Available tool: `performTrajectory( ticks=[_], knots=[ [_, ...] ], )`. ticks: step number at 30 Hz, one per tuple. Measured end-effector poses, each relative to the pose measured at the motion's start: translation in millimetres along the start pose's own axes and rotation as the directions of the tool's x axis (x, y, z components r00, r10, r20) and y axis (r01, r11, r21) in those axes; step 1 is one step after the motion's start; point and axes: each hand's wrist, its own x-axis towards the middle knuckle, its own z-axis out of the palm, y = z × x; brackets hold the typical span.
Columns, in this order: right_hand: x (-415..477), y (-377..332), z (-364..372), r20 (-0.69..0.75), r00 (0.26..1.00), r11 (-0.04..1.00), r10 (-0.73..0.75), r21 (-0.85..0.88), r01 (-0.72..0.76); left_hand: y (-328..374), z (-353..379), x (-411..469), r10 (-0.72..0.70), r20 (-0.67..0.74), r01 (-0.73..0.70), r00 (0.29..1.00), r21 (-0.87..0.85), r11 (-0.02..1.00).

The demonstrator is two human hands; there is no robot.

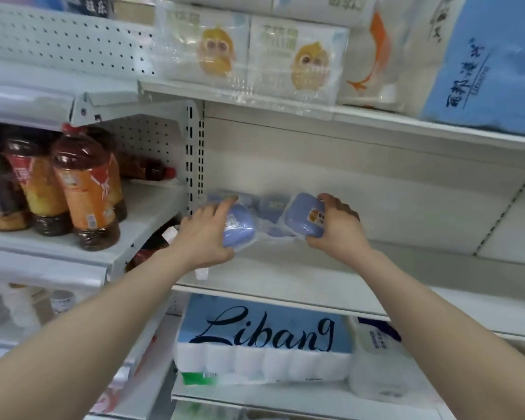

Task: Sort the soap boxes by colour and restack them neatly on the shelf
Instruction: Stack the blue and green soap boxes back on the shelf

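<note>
Soap boxes [272, 207] — all blue as far as we can tell, each in clear wrap — lie in a loose cluster toward the back left of the white shelf [285, 268]. Our left hand [206, 234] grips the left soap box [240, 230], thumb at its near edge and fingers [223, 207] curled over its top. Our right hand [335, 227] grips the right soap box [303, 218], which is tilted up with its label toward us, fingers [331, 199] wrapped over its far side. The two held boxes are apart, with the cluster between and behind them. We cannot tell whether either one rests on the shelf.

We judge the step in hand to be gathering the blues into one stack. To do it well, we hold the hard sides of each box rather than the slack film, which looks slippery. We level the tilted box first, seat one flat near the back wall, and lay the other squarely on top — edges flush, labels facing the same way.
</note>
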Motion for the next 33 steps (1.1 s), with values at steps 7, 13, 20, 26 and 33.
performTrajectory(
  ticks=[7,13,20,26,33],
  knots=[
    [87.7,-16.2,27.0,0.109,0.991,0.995,-0.074,-0.059,0.080,-41.6,11.1,50.8,-0.040,-0.004,0.039,0.999,-0.068,0.997],
    [131.3,-8.6,70.2,0.204,0.966,0.985,-0.160,-0.033,0.170,-52.0,24.7,63.5,-0.070,0.048,0.074,0.996,-0.094,0.993],
    [136.5,-2.8,101.8,0.118,0.967,0.967,-0.227,-0.094,0.238,-58.6,16.7,92.3,-0.093,0.132,0.099,0.987,-0.040,0.994],
    [111.6,-4.9,103.3,-0.159,0.970,0.977,-0.186,-0.131,0.166,-57.2,9.7,137.4,-0.026,0.150,0.026,0.988,-0.002,1.000],
    [108.3,-1.2,112.9,-0.192,0.965,0.977,-0.176,-0.157,0.146,-57.0,25.1,177.0,-0.023,0.101,0.035,0.995,-0.123,0.992]
  ],
)
